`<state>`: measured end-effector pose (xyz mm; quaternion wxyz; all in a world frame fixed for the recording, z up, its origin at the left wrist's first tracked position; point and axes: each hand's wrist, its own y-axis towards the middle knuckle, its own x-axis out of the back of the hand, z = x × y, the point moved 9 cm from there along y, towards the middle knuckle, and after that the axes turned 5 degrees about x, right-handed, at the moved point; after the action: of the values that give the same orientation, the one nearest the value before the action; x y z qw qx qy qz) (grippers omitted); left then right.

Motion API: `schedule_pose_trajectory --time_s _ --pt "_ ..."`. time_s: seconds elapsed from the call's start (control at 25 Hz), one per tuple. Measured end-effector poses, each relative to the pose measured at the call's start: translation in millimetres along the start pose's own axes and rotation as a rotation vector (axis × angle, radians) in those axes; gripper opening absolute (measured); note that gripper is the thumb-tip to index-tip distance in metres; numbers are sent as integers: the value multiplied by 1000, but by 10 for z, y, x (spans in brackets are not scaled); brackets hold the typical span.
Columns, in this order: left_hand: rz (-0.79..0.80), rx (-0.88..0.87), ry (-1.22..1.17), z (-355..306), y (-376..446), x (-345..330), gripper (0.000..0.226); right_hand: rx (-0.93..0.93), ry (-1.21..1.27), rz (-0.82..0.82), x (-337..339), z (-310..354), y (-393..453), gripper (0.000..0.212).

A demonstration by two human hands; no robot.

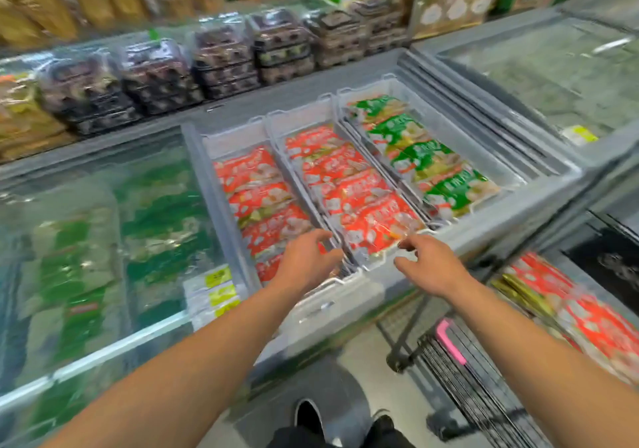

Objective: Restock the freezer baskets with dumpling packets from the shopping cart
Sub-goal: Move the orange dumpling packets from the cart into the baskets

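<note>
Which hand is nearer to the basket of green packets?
Right. The right hand hovers over the middle basket's near end, beside the basket of green packets. The left hand is a basket further away, over the left red-packet basket.

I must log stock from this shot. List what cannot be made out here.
- Print on the red packets and green packets, head view: blurred, too small.
- Near end of the left basket: hidden by the left hand.
- Shopping cart load: cut off by the right edge.
- Whether the right hand fingers touch a packet: motion blur.
</note>
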<state>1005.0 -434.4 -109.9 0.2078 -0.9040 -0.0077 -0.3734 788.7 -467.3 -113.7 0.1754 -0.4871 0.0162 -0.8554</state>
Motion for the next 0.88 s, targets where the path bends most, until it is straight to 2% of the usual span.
schedule_pose_trajectory --time_s 0.2,0.48,0.68,0.88 --pt "133 -78 57 -480 -307 -832 49 -235 13 8 43 -1087 -916 36" --pt "239 -99 74 -1239 -630 -2100 48 -504 204 -46 239 -2561 -2120 41" --pt "346 -134 117 -1710 -659 -2793 47 -630 321 -76 212 -3189 -2427 43" --pt "502 -155 156 -2034 -339 -3399 48 -774 433 -98 153 -3628 -2416 43"
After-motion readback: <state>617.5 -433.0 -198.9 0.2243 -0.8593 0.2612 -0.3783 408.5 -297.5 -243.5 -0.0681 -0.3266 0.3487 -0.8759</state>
